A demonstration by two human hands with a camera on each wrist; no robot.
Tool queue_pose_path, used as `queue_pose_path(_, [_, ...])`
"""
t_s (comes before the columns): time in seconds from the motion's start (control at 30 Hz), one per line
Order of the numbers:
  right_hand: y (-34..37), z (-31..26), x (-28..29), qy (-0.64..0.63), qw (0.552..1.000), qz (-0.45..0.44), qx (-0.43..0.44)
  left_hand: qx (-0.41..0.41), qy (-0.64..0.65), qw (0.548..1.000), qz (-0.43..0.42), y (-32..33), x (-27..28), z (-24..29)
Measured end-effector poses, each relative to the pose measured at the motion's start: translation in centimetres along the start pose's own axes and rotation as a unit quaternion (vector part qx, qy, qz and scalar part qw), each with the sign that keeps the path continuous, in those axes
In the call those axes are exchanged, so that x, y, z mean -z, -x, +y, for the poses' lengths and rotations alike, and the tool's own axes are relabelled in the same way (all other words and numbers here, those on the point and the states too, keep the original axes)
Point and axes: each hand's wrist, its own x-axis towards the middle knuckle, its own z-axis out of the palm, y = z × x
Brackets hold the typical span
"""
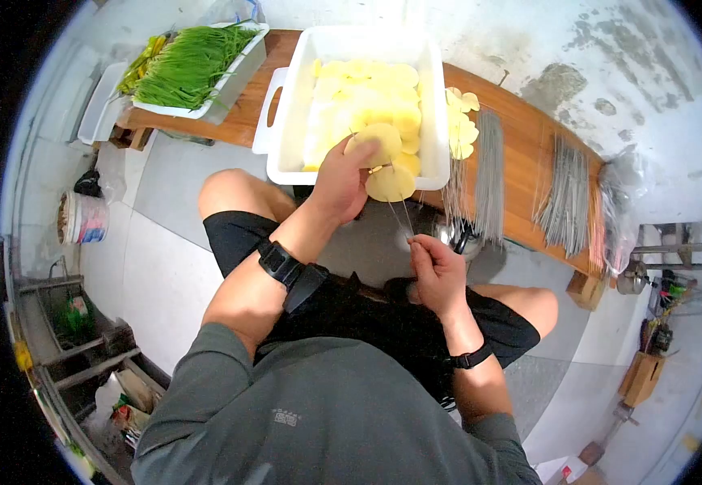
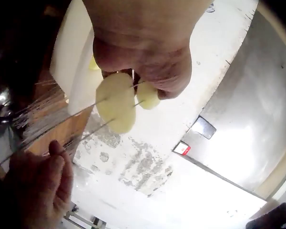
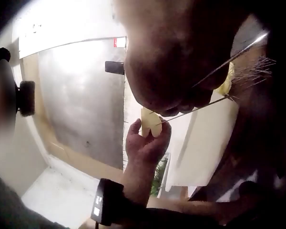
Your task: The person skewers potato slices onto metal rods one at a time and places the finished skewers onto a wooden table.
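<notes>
My left hand [image 1: 340, 179] pinches a round, pale yellow potato slice [image 1: 379, 143] at the near rim of a white tub [image 1: 280, 174]. Just below it, a second potato slice [image 2: 117, 102] is threaded on two thin metal skewers [image 2: 88, 136], which pass through it side by side. The skewers run down to my right hand [image 1: 440, 271], whose thumb and fingers grip their ends. In the right wrist view, the right hand [image 3: 176, 62] hides part of the skewers, and the left hand [image 3: 148, 145] holds the slice beyond it.
Many potato slices [image 1: 359, 93] lie in the tub on a wooden bench [image 1: 521, 162]. Loaded skewers [image 1: 462, 121] lie to its right, then bundles of bare skewers [image 1: 489, 174]. A container of green chives [image 1: 193, 69] stands at the left. A bucket [image 1: 84, 218] is on the floor.
</notes>
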Motion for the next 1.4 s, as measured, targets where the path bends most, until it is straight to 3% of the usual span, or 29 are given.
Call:
queue_pose_path(0.17, [0.2,-0.7,-0.2,0.111,0.989,0.038,0.093,-0.008,0.014,0.999,0.045,0.0,-1.2,0.2])
queue_pose_path(0.37, [0.1,0.2,-0.4,0.15,0.974,0.056,0.162,-0.02,0.006,0.997,0.078,-0.6,-1.5,-0.2])
queue_pose_path(0.77, [-0.2,0.4,-0.9,0.158,0.965,0.062,0.2,-0.023,-0.012,0.997,0.078,-0.7,-1.6,0.0])
queue_pose_path(0.9, [-0.2,-0.6,-1.0,0.161,0.966,0.059,0.195,-0.017,-0.017,0.997,0.076,-0.8,-1.2,-0.2])
queue_pose_path(1.07, [-0.8,-1.4,-0.9,0.066,0.992,0.056,0.086,0.026,-0.047,0.996,0.069,-0.1,-2.0,-0.9])
queue_pose_path(1.17, [-0.5,-1.5,-0.6,0.117,0.991,0.041,0.053,0.016,-0.052,0.995,0.082,-0.5,-1.3,-1.2])
queue_pose_path(1.3, [-0.1,0.2,-0.9,0.156,0.976,0.063,0.141,0.017,-0.056,0.994,0.092,-0.9,-1.0,-1.1])
queue_pose_path(1.37, [0.0,-0.2,-1.1,0.111,0.992,0.048,0.046,0.019,-0.053,0.995,0.085,-0.8,-0.9,-1.3])
queue_pose_path(1.4, [-0.1,-0.2,-1.1,0.111,0.992,0.048,0.046,0.018,-0.049,0.996,0.076,-0.8,-1.0,-1.3])
